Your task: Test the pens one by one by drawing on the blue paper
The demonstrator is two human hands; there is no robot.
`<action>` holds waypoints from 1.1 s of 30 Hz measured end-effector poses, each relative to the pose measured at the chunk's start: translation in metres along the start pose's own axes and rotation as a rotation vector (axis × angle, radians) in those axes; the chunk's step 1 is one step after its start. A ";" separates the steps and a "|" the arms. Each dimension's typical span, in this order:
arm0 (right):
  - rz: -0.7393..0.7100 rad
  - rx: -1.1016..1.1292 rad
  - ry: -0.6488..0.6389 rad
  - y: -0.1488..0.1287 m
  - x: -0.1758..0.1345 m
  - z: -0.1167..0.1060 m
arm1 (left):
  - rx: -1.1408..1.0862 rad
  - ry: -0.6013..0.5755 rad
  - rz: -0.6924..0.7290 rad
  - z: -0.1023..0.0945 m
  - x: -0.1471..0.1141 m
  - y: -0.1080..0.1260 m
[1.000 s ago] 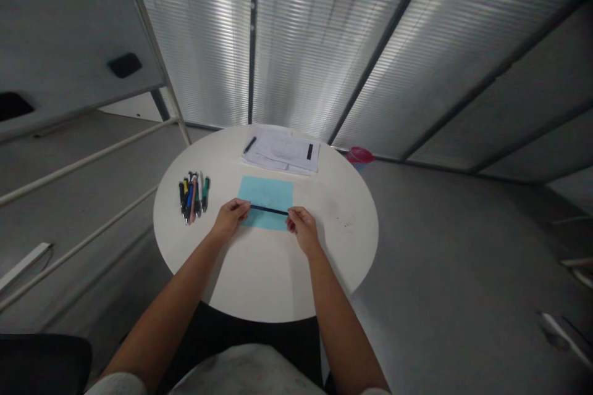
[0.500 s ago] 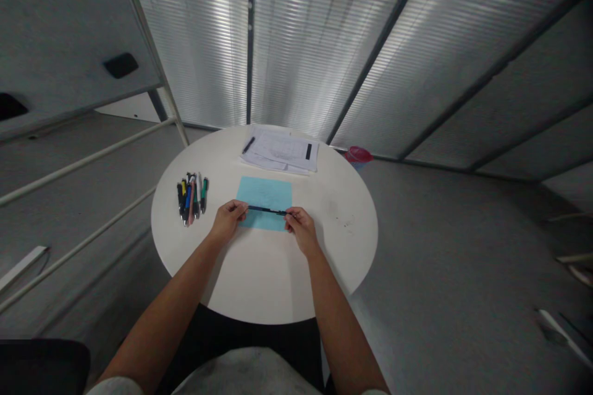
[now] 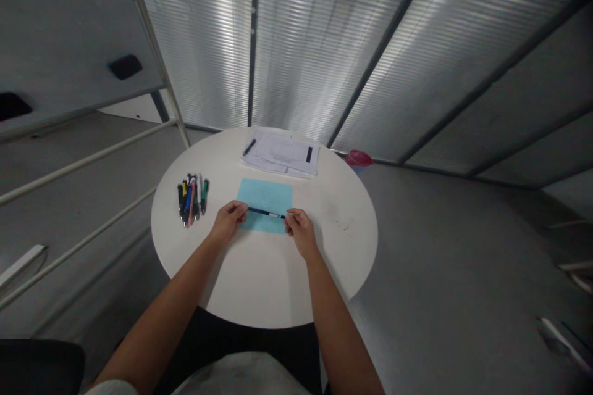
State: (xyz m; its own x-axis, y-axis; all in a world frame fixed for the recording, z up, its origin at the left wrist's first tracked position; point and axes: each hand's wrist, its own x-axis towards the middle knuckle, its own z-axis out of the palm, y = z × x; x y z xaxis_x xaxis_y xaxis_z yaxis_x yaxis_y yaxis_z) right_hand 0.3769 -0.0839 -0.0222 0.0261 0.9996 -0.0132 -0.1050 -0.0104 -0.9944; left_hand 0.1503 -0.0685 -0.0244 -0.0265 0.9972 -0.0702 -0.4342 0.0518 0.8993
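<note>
A long, thin dark pen (image 3: 263, 212) is stretched level between my two hands, over a light-blue sheet of paper (image 3: 266, 190). A pale patch shows on its right half. My left hand (image 3: 230, 221) pinches the left end with thumb and fingers. At the other end, my right hand (image 3: 300, 228) has its fingers closed on the tip. Both ends of the pen are hidden by my fingers. Faint marks show on the blue sheet, too small to read.
On the round white table (image 3: 264, 284), a bunch of several pens (image 3: 192, 199) lies to the left. Printed papers (image 3: 282, 154) with a dark pen (image 3: 249, 147) on them lie at the back. A pink basket (image 3: 359, 158) stands on the floor beyond the table.
The pen appears turned about its length: a pale patch now shows where it was dark before. Both hands keep their places at its ends, and the view has shifted slightly.
</note>
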 end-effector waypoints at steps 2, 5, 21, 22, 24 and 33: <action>-0.019 0.002 -0.003 0.000 0.000 0.000 | -0.006 -0.004 0.002 -0.001 0.000 -0.001; -0.022 -0.014 0.005 0.001 0.001 0.000 | 0.003 -0.009 0.005 0.000 -0.001 0.001; -0.008 -0.017 -0.014 0.002 0.001 -0.001 | -0.046 0.007 -0.010 0.003 -0.003 0.005; -0.009 -0.028 -0.022 0.002 0.001 -0.002 | -0.047 0.010 -0.013 0.003 -0.003 0.005; -0.010 -0.050 -0.037 0.002 0.001 -0.003 | -0.050 0.015 -0.019 0.003 -0.002 0.004; -0.002 -0.054 -0.027 0.000 0.001 -0.002 | -0.060 -0.021 -0.052 -0.002 -0.002 0.002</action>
State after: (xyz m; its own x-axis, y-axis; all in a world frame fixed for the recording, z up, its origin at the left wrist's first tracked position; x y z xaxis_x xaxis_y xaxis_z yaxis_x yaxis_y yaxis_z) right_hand 0.3786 -0.0830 -0.0228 -0.0007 1.0000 -0.0096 -0.0506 -0.0096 -0.9987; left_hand 0.1476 -0.0700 -0.0230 0.0162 0.9942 -0.1066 -0.4877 0.1009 0.8672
